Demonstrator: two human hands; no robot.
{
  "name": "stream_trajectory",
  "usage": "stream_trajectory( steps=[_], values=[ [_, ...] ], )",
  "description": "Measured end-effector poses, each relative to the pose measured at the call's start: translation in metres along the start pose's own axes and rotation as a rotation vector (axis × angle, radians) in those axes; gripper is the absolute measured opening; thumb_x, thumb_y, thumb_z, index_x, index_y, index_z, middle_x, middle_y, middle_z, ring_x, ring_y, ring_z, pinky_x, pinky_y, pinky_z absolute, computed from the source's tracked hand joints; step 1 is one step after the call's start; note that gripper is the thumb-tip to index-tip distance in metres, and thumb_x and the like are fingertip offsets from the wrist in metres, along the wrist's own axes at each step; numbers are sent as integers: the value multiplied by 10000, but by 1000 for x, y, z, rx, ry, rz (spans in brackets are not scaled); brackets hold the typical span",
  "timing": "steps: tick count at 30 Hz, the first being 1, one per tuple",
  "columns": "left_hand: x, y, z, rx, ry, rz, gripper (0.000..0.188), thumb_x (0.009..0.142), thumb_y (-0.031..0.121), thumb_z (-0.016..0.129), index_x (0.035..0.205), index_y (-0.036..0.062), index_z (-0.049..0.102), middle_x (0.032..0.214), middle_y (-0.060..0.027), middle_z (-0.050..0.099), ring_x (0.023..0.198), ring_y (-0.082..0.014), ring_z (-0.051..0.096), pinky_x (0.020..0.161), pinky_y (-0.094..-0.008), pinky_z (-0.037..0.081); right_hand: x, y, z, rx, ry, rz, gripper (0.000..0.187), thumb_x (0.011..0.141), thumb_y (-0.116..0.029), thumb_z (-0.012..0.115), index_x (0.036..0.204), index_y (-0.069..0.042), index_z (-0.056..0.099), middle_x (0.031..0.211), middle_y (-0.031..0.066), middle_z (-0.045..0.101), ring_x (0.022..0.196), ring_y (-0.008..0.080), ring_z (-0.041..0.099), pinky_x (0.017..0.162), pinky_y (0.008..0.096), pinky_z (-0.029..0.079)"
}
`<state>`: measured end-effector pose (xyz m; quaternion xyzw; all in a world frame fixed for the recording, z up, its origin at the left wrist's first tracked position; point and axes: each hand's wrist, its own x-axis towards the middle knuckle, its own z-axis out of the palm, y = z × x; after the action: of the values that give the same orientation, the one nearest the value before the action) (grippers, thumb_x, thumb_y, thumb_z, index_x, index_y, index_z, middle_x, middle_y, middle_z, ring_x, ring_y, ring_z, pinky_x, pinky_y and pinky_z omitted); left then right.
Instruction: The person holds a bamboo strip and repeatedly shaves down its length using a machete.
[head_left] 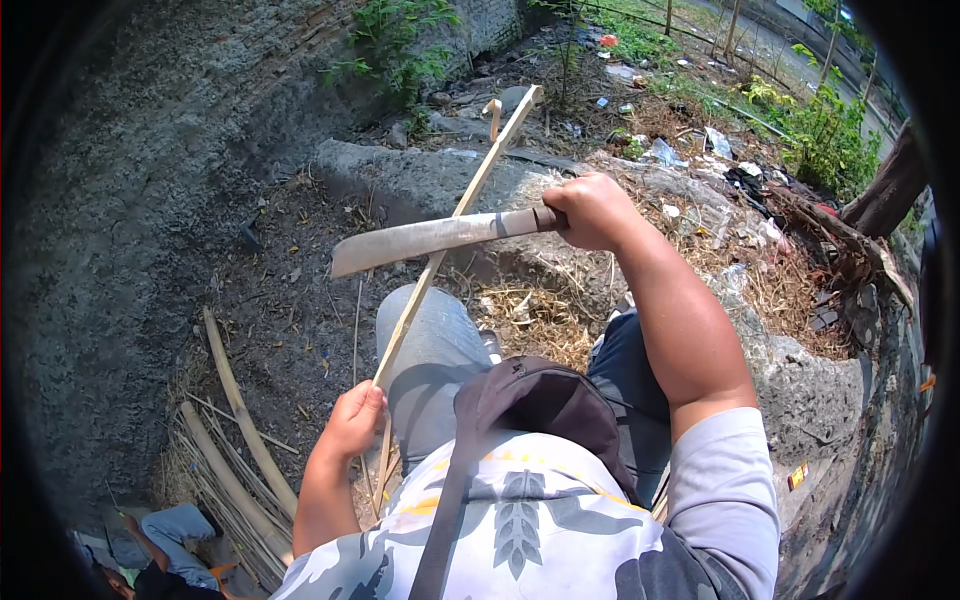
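My right hand [592, 212] is closed around the handle of a machete [420, 240], whose broad blade points left. The blade lies across a long, pale strip of split bamboo [408, 315], covering a short part of it; whether the edge touches the strip I cannot tell. Lower left, my left hand [352, 420] grips the strip near its lower end. From there the strip slants up and away to the right over my left knee. A thin curled shaving [493, 118] stands by its far end.
Bamboo poles and thin strips [232, 490] lie at the lower left, near another person [175, 540]. A rough wall [110, 250] rises on the left. Stone blocks [400, 180], dry straw and litter [720, 145] spread ahead and right, with a tree trunk [890, 185] beyond.
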<state>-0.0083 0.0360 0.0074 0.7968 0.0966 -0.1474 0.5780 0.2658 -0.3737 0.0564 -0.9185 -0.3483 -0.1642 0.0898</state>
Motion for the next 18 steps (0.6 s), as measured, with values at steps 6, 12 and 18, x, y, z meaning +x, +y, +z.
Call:
stream_trajectory(
  steps=[6, 12, 18],
  values=[
    [-10, 8, -7, 311, 48, 57, 406, 1095, 376, 503, 913, 36, 627, 734, 8, 569, 689, -117, 520, 639, -314, 450, -24, 44, -8, 131, -141, 646, 235, 834, -300, 743, 1029, -169, 744, 1052, 142, 746, 1018, 358, 705, 893, 477, 555],
    [-13, -21, -9, 321, 81, 18, 402, 1088, 368, 516, 920, 24, 639, 774, -48, 618, 739, -134, 549, 684, -327, 469, -17, 29, -4, 206, -250, 588, 325, 807, -349, 792, 1030, -119, 737, 995, 170, 747, 957, 379, 709, 842, 477, 551],
    [-11, -26, -6, 295, 85, 38, 407, 1089, 368, 508, 917, 22, 636, 780, -51, 618, 733, -139, 553, 680, -324, 468, -15, 27, -1, 357, -253, 502, 323, 808, -341, 808, 1010, -103, 724, 952, 165, 741, 917, 376, 703, 796, 468, 548]
  ],
)
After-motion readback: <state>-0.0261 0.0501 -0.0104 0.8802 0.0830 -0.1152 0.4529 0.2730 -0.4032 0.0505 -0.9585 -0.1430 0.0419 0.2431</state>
